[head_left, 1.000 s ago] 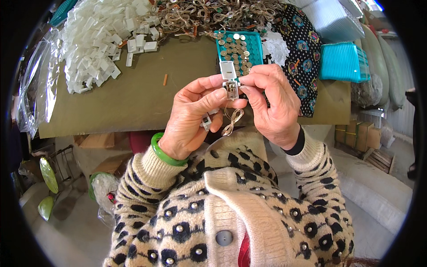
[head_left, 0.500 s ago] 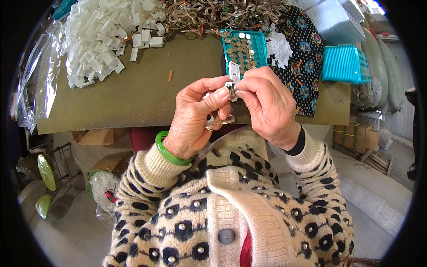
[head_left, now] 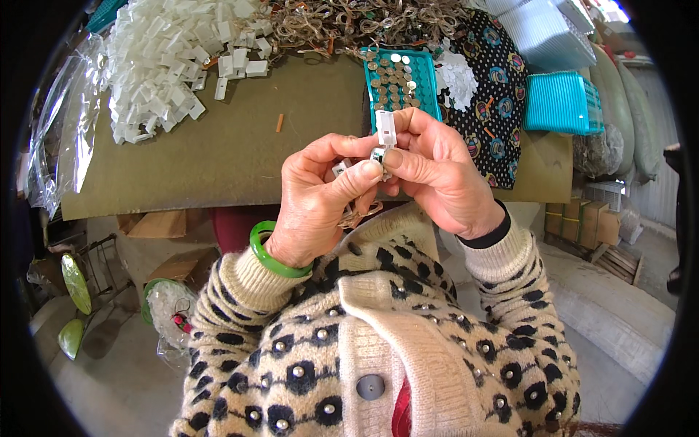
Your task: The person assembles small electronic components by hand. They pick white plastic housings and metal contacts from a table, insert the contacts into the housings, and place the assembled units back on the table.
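A small white battery case [head_left: 386, 127] stands upright between my two hands, over the near edge of the table. My left hand [head_left: 309, 189] is closed on its lower part with thumb and fingers. With its thumb pressed near a shiny silvery piece at the case's lower end, my right hand [head_left: 444, 164] grips the other side. A second white piece [head_left: 341, 167] sits among my left fingers, and a loop of thin wire [head_left: 360, 216] hangs below them. Just beyond my right hand lies a teal tray [head_left: 426, 76] with rows of coin cells [head_left: 394, 80].
White plastic cases [head_left: 156, 73] are heaped at the far left, beside clear plastic film [head_left: 65, 138]. Coiled wire bundles [head_left: 349, 25] line the back. White slips [head_left: 457, 76] lie on a dark patterned cloth [head_left: 495, 95]; stacked teal trays [head_left: 561, 103] stand right. An orange strip [head_left: 279, 122] lies mid-table.
My right hand has turned, and its thumb now lies across the case's lower end. The case has shifted slightly nearer to me. My left hand keeps its hold.
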The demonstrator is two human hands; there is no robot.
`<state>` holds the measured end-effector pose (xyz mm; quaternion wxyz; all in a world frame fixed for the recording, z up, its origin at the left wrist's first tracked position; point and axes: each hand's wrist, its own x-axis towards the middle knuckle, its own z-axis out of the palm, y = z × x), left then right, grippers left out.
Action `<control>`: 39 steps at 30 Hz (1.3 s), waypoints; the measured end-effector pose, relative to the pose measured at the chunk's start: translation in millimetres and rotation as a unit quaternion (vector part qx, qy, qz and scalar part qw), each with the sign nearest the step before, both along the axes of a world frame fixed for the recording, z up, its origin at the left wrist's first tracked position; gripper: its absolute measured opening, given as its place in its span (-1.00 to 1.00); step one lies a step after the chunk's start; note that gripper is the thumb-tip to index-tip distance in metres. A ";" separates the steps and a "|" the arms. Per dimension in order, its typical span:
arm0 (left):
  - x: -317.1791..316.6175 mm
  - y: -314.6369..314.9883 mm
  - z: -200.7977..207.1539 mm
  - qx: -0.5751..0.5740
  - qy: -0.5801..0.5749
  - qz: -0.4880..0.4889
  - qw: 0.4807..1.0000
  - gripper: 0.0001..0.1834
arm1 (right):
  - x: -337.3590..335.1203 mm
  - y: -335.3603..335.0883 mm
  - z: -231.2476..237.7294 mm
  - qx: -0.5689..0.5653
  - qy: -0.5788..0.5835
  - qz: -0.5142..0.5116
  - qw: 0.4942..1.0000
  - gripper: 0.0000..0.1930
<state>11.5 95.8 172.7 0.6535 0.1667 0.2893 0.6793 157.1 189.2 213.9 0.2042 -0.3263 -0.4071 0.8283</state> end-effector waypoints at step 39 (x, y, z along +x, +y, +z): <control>11.4 3.3 -24.0 0.026 -0.166 -0.084 0.982 -0.86 | -18.2 -18.2 -43.6 0.731 -0.002 -0.139 0.668 -0.72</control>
